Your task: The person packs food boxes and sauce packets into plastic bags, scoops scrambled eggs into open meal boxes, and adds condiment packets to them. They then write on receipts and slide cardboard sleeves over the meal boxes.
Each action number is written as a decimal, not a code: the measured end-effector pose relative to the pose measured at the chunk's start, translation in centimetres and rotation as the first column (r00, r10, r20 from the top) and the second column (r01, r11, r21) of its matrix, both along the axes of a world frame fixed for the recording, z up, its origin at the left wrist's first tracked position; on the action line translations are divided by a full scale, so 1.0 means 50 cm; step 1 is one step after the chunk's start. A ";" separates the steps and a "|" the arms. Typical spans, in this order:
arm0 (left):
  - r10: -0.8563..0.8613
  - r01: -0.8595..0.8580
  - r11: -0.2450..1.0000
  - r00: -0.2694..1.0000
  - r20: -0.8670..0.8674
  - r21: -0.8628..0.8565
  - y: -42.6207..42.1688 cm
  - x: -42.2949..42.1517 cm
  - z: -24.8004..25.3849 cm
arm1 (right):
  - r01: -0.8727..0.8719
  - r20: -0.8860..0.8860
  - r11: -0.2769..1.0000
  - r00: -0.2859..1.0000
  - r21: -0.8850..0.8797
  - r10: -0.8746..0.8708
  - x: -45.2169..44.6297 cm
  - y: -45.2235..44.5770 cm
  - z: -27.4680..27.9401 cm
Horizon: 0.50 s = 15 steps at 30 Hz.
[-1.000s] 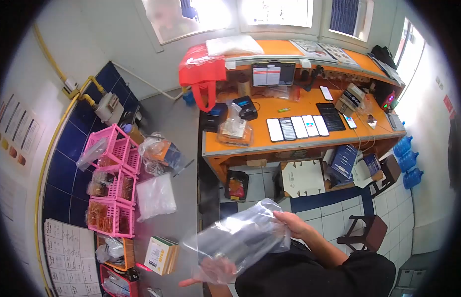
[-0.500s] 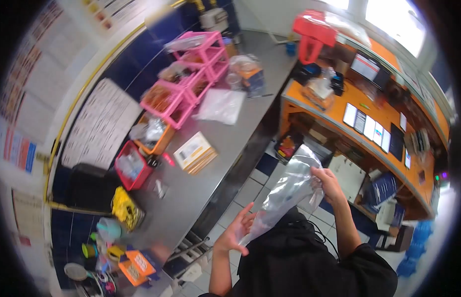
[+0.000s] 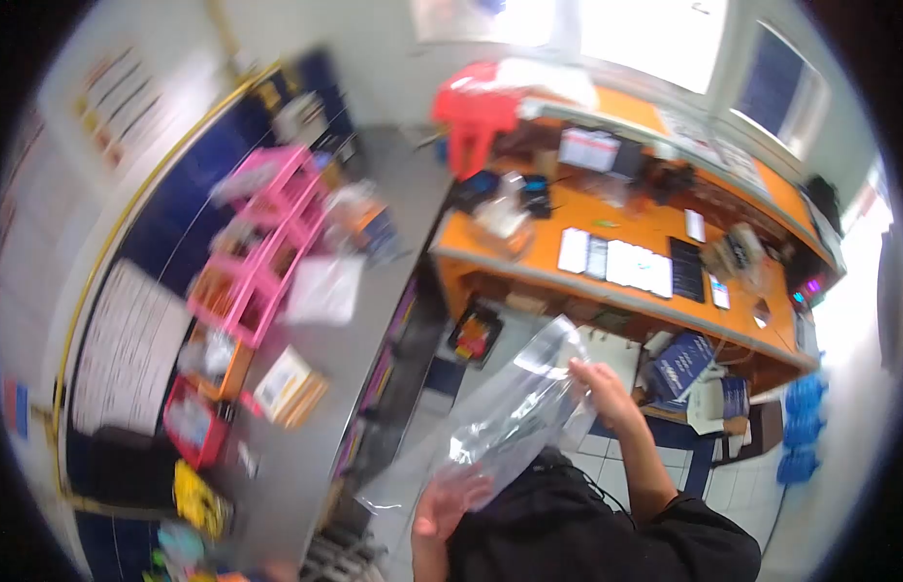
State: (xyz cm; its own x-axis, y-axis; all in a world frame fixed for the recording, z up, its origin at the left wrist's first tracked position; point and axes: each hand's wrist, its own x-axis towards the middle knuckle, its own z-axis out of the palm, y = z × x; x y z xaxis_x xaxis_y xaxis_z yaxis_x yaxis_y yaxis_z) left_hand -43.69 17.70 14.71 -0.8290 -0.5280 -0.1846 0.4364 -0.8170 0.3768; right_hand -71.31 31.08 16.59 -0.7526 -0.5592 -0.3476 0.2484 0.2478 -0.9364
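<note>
Clear bag: a long, glossy, see-through plastic bag is stretching aslant between both hands at the lower centre of the frame, and nothing is showing inside it.
Right hand: the right hand is pinching the bag near its upper right side, the fingers bunching the film.
Left hand: the left hand is lying loosely spread and showing through the film at the lower end; whether it is reaching inside or only backing the bag, I cannot tell.
Change: blur is softening much of the room, so the view is probably swinging; the bag is being handled in the air, seemingly being held out rather than resting anywhere.
Film: it is creasing finely and catching hard white glints.
Metal counter: at the left, a smooth grey counter is carrying pink lattice plastic baskets, a flat white plastic packet and a stack of cream-and-brown flat boxes.
Orange desk: at the upper right, a smooth orange desk is holding a row of bright-screened phones.
</note>
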 end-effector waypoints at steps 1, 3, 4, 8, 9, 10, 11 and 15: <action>-0.068 0.068 0.994 0.998 0.010 -0.088 -0.007 -0.010 -0.034 | -0.007 0.010 1.000 1.000 0.003 0.007 -0.021 0.029 0.002; -0.125 0.372 0.774 0.884 0.451 -0.513 -0.040 -0.040 -0.096 | 0.024 0.043 0.995 0.999 -0.098 -0.020 -0.074 0.089 -0.037; -0.138 0.389 0.754 0.882 0.450 -0.529 -0.048 -0.076 -0.093 | 0.062 0.063 0.988 0.997 -0.143 -0.053 -0.097 0.112 -0.040; -0.425 0.648 0.623 0.750 0.507 -0.437 -0.020 -0.236 -0.065 | 0.225 0.105 0.926 0.974 -0.304 -0.202 -0.200 0.196 -0.050; -0.424 0.689 0.517 0.721 0.548 -0.507 0.005 -0.274 -0.064 | 0.280 0.105 0.901 0.960 -0.330 -0.260 -0.225 0.225 -0.058; -0.449 0.713 0.516 0.697 0.559 -0.475 0.029 -0.306 -0.070 | 0.237 0.028 0.924 0.971 -0.300 -0.239 -0.259 0.262 -0.080; -0.450 0.716 0.507 0.695 0.561 -0.480 0.044 -0.332 -0.084 | 0.243 0.028 0.920 0.969 -0.308 -0.247 -0.282 0.284 -0.079; -0.441 0.692 0.534 0.718 0.539 -0.485 0.091 -0.417 -0.116 | 0.199 0.007 0.965 0.980 -0.173 -0.201 -0.378 0.362 -0.108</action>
State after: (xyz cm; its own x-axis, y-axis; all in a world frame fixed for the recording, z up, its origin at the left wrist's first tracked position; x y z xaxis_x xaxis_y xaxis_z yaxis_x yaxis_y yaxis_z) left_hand -64.56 22.24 8.91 -0.9467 -0.0496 -0.3181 -0.2806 -0.3575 0.8908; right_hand -90.22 49.18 11.19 -0.8583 -0.4476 -0.2510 0.2665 0.0292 -0.9634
